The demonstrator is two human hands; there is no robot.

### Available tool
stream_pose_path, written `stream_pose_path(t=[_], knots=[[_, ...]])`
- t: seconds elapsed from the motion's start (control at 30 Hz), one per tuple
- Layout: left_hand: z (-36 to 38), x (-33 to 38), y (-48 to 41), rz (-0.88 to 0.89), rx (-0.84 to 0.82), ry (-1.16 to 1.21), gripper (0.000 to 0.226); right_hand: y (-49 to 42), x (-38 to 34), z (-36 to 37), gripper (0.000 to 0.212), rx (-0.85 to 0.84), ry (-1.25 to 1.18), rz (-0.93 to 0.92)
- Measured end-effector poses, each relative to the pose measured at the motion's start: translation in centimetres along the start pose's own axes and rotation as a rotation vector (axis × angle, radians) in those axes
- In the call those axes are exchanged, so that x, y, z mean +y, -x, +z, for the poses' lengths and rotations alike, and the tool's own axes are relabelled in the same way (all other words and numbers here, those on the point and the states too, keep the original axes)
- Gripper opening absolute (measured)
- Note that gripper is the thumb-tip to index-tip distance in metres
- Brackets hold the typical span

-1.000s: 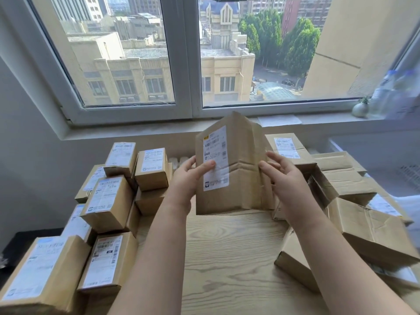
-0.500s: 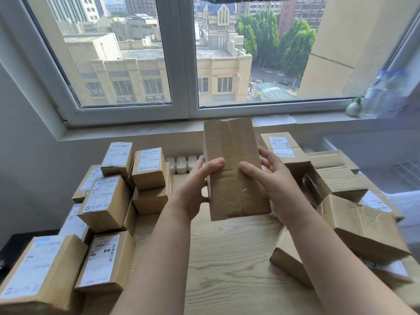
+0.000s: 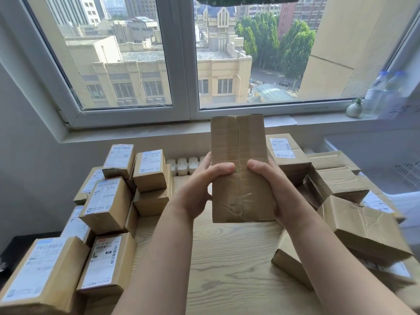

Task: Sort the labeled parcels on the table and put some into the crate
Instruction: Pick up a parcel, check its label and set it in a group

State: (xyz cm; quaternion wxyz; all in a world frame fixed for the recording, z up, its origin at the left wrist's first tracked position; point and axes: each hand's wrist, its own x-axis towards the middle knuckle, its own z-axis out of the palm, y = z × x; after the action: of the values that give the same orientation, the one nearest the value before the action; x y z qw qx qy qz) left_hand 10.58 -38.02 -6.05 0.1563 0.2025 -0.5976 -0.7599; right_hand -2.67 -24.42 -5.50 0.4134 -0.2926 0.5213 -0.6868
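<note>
In the head view, the person held one brown parcel (image 3: pixel 238 155) upright in the air above the far middle of the wooden tabletop (image 3: pixel 227 258). Its plain taped side was turned toward the camera, with a tape seam running down its middle. The left hand (image 3: pixel 197 192) gripped the parcel's left edge, with the thumb curled onto the front face and the fingers wrapped out of sight behind the cardboard. The right hand (image 3: pixel 272 192) gripped the right edge in the same way, thumb across the front and fingers hidden behind. The two thumb tips lay near each other on either side of the seam, apart.

Along the left edge of the tabletop, labelled boxes (image 3: pixel 106 201) were stacked from the near left corner to the far left corner, their white labels facing up and toward the camera. Along the right edge lay a loose pile (image 3: pixel 363 223) of brown cardboard parcels, several dented and tilted. One labelled box (image 3: pixel 281 148) sat toward the far right corner, just beside the right hand. A strip of bare wood ran between the two heaps, under the forearms.

Beyond the far edge was a window sill (image 3: pixel 136 133). A small round vase (image 3: pixel 354 109) and two clear bottles (image 3: pixel 384 94) stood at its right end.
</note>
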Motion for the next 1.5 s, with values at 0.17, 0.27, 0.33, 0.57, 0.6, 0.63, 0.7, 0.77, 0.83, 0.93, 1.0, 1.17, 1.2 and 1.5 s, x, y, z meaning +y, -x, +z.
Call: stream_pose_path(t=[0.17, 0.27, 0.33, 0.57, 0.6, 0.63, 0.7, 0.77, 0.83, 0.93, 1.0, 1.17, 1.2, 1.5], knots=[[-0.4, -0.5, 0.0, 0.028, 0.011, 0.021, 0.059, 0.1, 0.3, 0.4, 0.050, 0.048, 0.008, -0.021], [-0.5, -0.5, 0.2, 0.015, 0.027, 0.049, 0.056, 0.1, 0.5, 0.6, 0.050, 0.047, 0.017, -0.032], [-0.5, -0.4, 0.2, 0.004, 0.032, 0.056, 0.058, -0.1, 0.4, 0.7, 0.053, 0.052, 0.027, -0.027], [-0.3, 0.1, 1.3, -0.058, 0.058, 0.240, 0.055, -0.4, 1.1, 0.2, 0.047, 0.110, 0.061, 0.017], [-0.1, 0.1, 1.5, -0.063, 0.037, 0.253, 0.049, -0.4, 1.3, -0.1, 0.046, 0.118, 0.066, 0.051], [0.0, 0.1, 1.7, -0.073, 0.041, 0.271, 0.046, -0.5, 1.4, -0.2, 0.046, 0.134, 0.067, 0.089], [-0.1, 0.2, 1.7, -0.094, 0.090, 0.322, 0.046, -0.4, 1.4, -0.3, 0.043, 0.182, 0.043, 0.138], [-0.5, 0.0, 1.5, -0.084, 0.165, 0.323, 0.051, -0.5, 1.6, -0.8, 0.041, 0.255, 0.013, 0.133], [-0.8, -0.5, 0.6, -0.027, 0.261, 0.234, 0.051, -0.5, 1.6, -1.1, 0.043, 0.343, 0.037, 0.076], [-0.6, -0.7, -0.3, 0.054, 0.405, 0.080, 0.040, -0.5, 1.6, -1.3, 0.042, 0.389, 0.105, 0.008], [0.1, -0.4, -0.4, 0.041, 0.382, -0.004, 0.056, -0.4, 1.3, -0.8, 0.044, 0.397, 0.163, -0.026], [0.6, -0.1, -0.8, -0.012, 0.299, 0.015, 0.090, -0.3, 0.7, -0.5, 0.059, 0.377, 0.305, -0.087], [0.4, 0.0, -0.8, -0.013, 0.290, 0.037, 0.093, -0.4, 0.6, -0.7, 0.061, 0.343, 0.278, -0.066], [-0.6, -0.9, -1.4, 0.005, 0.212, 0.157, 0.093, -0.3, 0.3, -0.7, 0.038, 0.125, 0.017, 0.043]])
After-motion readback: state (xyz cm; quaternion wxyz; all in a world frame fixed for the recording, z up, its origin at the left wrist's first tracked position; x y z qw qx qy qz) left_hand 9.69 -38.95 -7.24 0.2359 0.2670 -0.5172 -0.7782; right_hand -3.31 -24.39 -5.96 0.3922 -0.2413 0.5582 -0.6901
